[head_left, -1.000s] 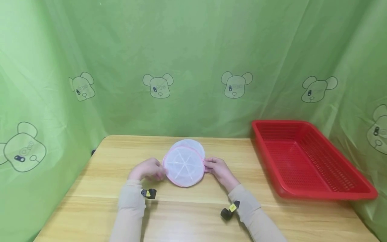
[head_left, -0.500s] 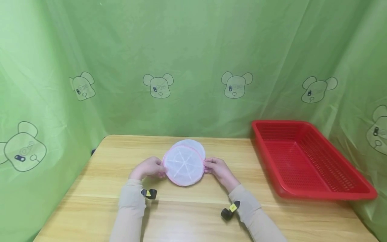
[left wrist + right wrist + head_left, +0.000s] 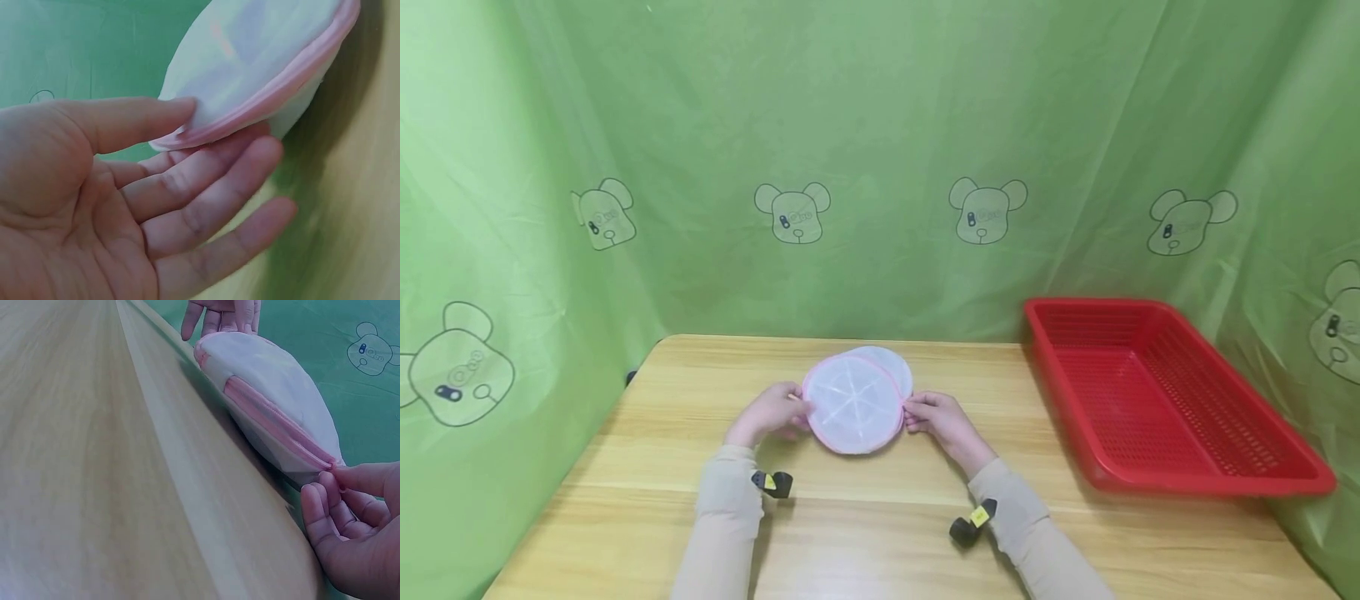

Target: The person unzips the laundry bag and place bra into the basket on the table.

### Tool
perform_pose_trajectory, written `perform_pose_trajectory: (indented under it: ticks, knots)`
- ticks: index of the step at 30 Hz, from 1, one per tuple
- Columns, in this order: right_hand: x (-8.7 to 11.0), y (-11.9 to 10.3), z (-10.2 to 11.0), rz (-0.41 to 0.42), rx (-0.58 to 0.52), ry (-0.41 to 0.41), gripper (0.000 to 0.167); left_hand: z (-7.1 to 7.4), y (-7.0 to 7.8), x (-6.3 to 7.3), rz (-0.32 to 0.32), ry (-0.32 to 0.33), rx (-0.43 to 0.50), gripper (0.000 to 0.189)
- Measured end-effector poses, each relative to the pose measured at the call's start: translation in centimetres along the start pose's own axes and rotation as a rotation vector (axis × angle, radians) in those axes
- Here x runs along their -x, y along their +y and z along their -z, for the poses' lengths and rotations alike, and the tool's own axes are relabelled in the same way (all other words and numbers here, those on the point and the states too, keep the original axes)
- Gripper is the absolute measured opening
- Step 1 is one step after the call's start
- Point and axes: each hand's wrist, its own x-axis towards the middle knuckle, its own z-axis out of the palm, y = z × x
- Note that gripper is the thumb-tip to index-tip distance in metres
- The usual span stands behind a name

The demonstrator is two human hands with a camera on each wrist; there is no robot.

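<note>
Between the two hands, above the wooden table, is a round white zipped laundry bag (image 3: 852,408) with pink edging and seams radiating from its middle. Its front face is tipped toward the head camera, and its other round side shows behind. The left hand (image 3: 771,414) pinches the left rim, thumb on the face and fingers underneath, as the left wrist view shows. At the right rim, the right hand (image 3: 942,421) pinches the bag where the pink zipper (image 3: 281,428) ends. Whether those fingertips hold the zipper pull or just the cloth is hard to tell.
A red plastic basket (image 3: 1217,483) with slotted walls stands on the right part of the wooden table (image 3: 865,542). Green curtains (image 3: 880,275) printed with bear heads hang behind and at both sides.
The left hand has gone from beside the bag to pinching its left rim. The bag's front face has shifted slightly left and up. The right hand has stayed nearly in place.
</note>
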Motion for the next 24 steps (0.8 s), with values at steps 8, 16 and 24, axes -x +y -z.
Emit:
perform_pose_trajectory:
  ticks: [8, 16, 24]
  knots:
    - [0.1, 0.0, 0.1, 0.003, 0.028, -0.012, 0.015, -0.9, -0.5, -1.1, -0.012, 0.081, 0.172, 0.025]
    - [0.1, 0.0, 0.0, -0.002, 0.074, 0.006, 0.018, -1.7, -1.0, -1.9, -0.073, 0.167, 0.255, 0.024]
    - [0.0, -0.1, -0.1, -0.003, 0.075, 0.013, 0.011, -1.7, -0.9, -1.6, -0.102, 0.155, 0.272, 0.021]
